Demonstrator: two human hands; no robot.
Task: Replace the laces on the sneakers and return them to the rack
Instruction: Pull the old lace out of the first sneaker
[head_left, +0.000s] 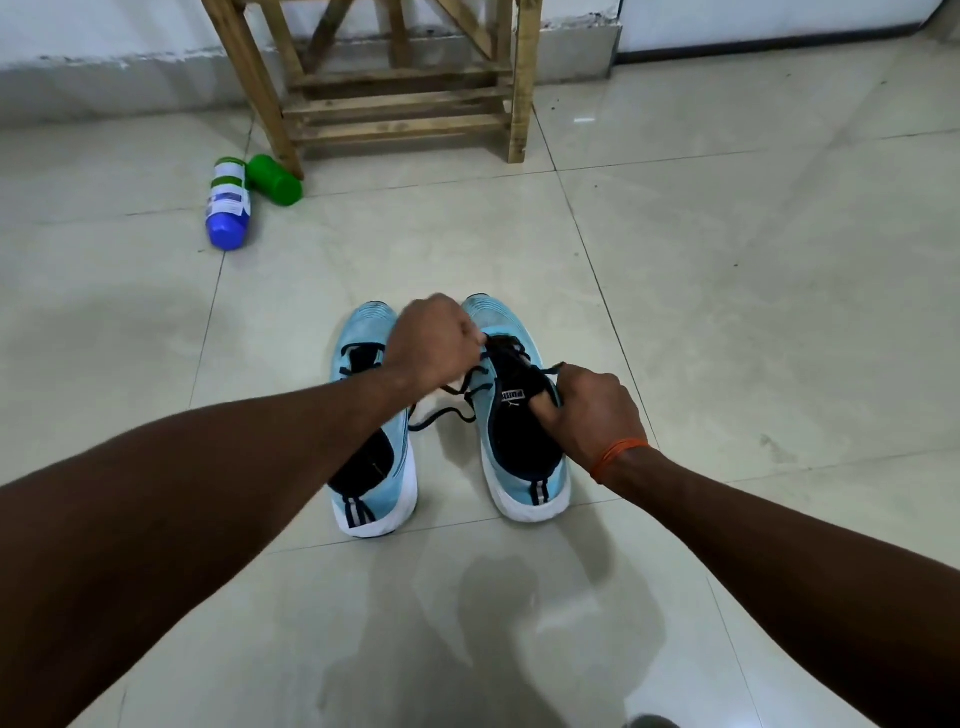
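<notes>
Floor of pale glossy tiles carries everything here. At its far edge, against the wall, stands a wooden rack, its low slats bare.

Near the middle of the floor sit two light-blue sneakers with white soles, side by side, toes toward the rack and heels toward the person. The left sneaker is partly covered by the left forearm. The right sneaker stands just beside it, not touching.

The left hand reaches across to the right sneaker; its fingers are curled tight together and pinch the dark lace near the upper eyelets. The right hand grips that sneaker at its opening, thumb tucked inside by the tongue, the other fingers curled down the outer side.

Left of the rack's front leg a blue-and-white bottle lies on its side, and a green cup lies touching it.

The lace runs loose off the sneaker and loops down onto the floor between the two shoes. An orange thread circles the right wrist.
</notes>
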